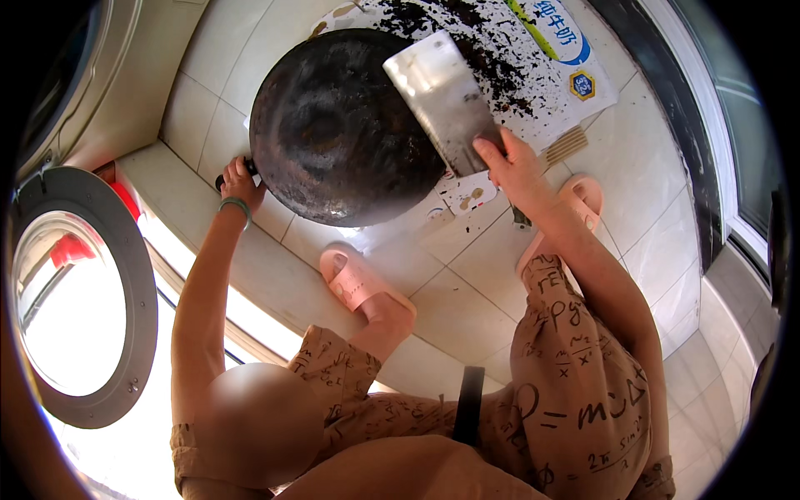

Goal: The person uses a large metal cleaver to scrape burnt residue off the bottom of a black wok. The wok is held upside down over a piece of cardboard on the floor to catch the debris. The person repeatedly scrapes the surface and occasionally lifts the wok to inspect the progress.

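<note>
A blackened wok (340, 131) is tipped so that its rounded underside faces me, over tiles and flattened carton. My left hand (240, 186) grips the wok's dark handle at its left side. In my right hand (515, 165) is a cleaver with a broad metal blade (437, 94), which overlaps the wok's right edge; whether blade and wok touch I cannot tell. My right hand covers part of the cleaver's handle. Black flakes (494, 69) lie scattered over the white printed cardboard (562, 100) behind and right of the wok.
An open round appliance door (140, 312) stands at the left, beside a pale machine body (134, 81). My feet in pink slippers (359, 281) rest on the tiled floor (475, 294). A corrugated cardboard piece (565, 147) lies near my right hand. A dark door sill (675, 125) borders the right.
</note>
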Demonstrator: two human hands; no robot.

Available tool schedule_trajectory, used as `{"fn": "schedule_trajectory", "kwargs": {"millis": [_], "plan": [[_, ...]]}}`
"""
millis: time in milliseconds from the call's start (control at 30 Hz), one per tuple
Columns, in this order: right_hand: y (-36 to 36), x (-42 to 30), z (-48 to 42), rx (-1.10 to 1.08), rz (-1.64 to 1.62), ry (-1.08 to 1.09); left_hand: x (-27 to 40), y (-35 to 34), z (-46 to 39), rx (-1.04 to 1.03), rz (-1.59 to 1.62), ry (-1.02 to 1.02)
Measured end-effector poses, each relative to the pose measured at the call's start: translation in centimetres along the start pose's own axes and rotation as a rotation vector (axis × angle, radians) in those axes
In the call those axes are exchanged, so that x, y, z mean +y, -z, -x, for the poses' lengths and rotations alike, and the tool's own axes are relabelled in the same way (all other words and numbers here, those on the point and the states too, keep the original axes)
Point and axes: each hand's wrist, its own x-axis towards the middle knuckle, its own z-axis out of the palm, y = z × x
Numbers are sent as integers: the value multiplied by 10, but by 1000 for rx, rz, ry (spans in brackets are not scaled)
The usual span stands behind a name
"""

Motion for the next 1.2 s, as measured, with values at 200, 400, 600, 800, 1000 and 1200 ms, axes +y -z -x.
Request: {"fn": "schedule_trajectory", "kwargs": {"millis": [200, 400, 600, 800, 1000, 1200], "plan": [[-7, -14, 10, -119, -11, -71, -39, -39, -25, -10, 55, -17], [3, -8, 1, -32, -60, -142, -39, -41, -29, -2, 68, -44], [-14, -6, 10, -130, 57, 37, -35, -36, -25, -10, 0, -1], [-11, -4, 8, 11, 55, 152, -21, -22, -20, -37, -6, 17], [1, -7, 1, 13, -85, -73, -20, -19, -16, -37, -5, -1], [-12, -5, 11, -79, -12, -14, -25, -26, -20, 0, -4, -2]]}}
